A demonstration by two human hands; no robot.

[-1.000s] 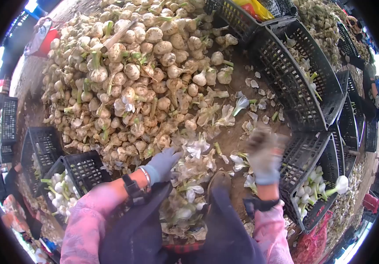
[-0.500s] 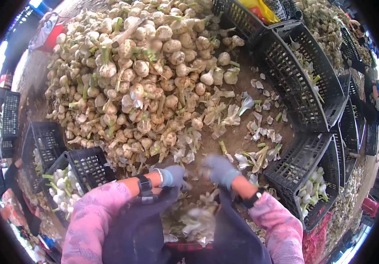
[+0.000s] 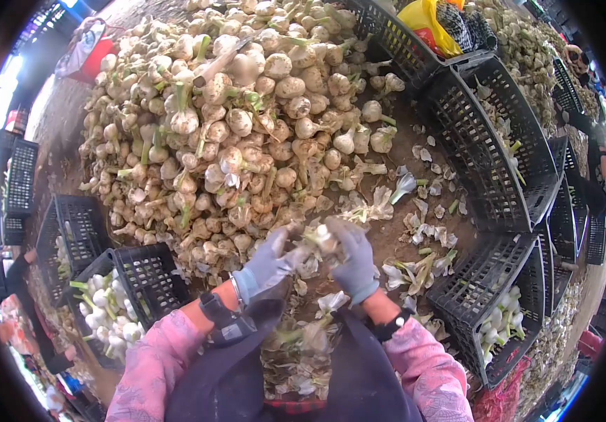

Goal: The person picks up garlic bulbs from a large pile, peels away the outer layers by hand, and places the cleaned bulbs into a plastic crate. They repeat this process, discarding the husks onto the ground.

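"Where could a hand pass on the right?"
"Over the dirt strip (image 3: 405, 121), between the garlic pile (image 3: 197, 158) and the far-right crate (image 3: 468, 130); loose skins (image 3: 426, 231) litter it."
"What blocks the way beyond?"
"Lattice walls: that crate and the near-right crate (image 3: 477, 271)."
"And left?"
"The near-left crate (image 3: 152, 273) stands just beside the pile."

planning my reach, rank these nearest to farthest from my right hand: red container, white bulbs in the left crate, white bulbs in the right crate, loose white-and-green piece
From the right hand, in the head view:
1. Loose white-and-green piece, on the ground ahead
2. Right-crate bulbs, to the right
3. Left-crate bulbs, to the left
4. Red container, far left, past the pile
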